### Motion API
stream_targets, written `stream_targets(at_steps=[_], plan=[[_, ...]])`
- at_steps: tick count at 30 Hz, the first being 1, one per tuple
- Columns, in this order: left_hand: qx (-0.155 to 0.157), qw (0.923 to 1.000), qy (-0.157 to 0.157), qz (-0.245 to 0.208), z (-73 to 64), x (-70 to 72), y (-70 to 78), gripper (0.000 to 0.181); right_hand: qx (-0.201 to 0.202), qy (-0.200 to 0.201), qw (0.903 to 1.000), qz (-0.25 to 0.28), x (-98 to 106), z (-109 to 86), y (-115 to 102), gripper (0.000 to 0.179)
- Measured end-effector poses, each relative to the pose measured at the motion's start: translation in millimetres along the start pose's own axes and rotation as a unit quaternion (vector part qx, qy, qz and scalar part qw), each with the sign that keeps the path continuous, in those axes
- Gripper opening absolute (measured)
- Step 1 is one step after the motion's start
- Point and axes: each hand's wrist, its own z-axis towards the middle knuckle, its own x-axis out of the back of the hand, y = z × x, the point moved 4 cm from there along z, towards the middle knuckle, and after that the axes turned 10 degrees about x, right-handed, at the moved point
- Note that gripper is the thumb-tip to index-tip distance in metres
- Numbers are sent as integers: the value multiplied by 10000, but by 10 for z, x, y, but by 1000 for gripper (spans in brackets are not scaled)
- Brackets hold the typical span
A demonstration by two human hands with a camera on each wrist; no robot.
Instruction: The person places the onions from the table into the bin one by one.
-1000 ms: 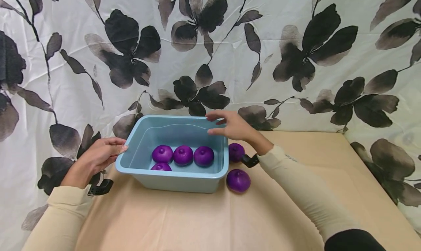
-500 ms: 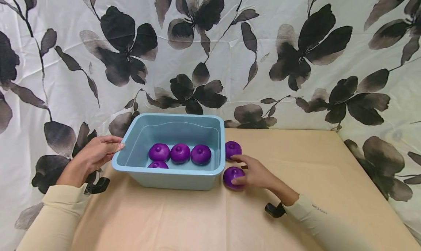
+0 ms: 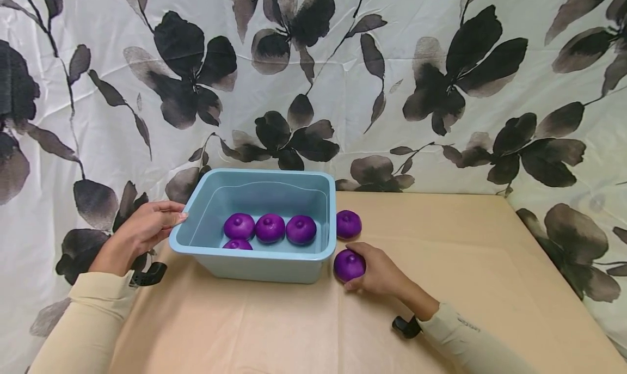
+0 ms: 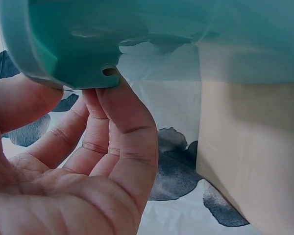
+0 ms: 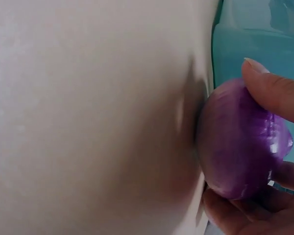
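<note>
My left hand (image 3: 134, 238) pinches the left rim of a light blue plastic bin (image 3: 259, 269), thumb on one side and fingers under the lip in the left wrist view. Several shiny purple onions (image 3: 270, 228) lie inside. Just right of the bin, my right hand (image 3: 379, 270) grips a purple onion (image 3: 349, 265) between thumb and fingers. In the right wrist view this onion (image 5: 237, 142) sits at or very near the table surface; I cannot tell whether it is lifted. Behind it, another onion (image 3: 349, 225) rests against or close to the bin's right side.
The bin stands on a table with a tan cover (image 3: 441, 243). A white cloth with dark flowers (image 3: 362, 107) hangs behind and along both sides. Dark wrist-worn devices (image 3: 149, 274) sit at both cuffs.
My right hand has come down from over the bin's back right corner to the front onion outside, and its fingers have closed around it. The left hand stays on the rim.
</note>
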Motion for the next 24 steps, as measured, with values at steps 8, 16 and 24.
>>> stream_targets(at_steps=[8,16,24], plan=[[57,9998,-47,-166,-27,-15,11,10,-103,141,9998,33,50,-44,0,90],[18,10000,5,-43,-20,8,31,10,147,104,9998,63,306,-56,-254,83],[-30,9998,-92,-195,-9,13,-29,11,151,107,9997,186,578,-120,-535,86]])
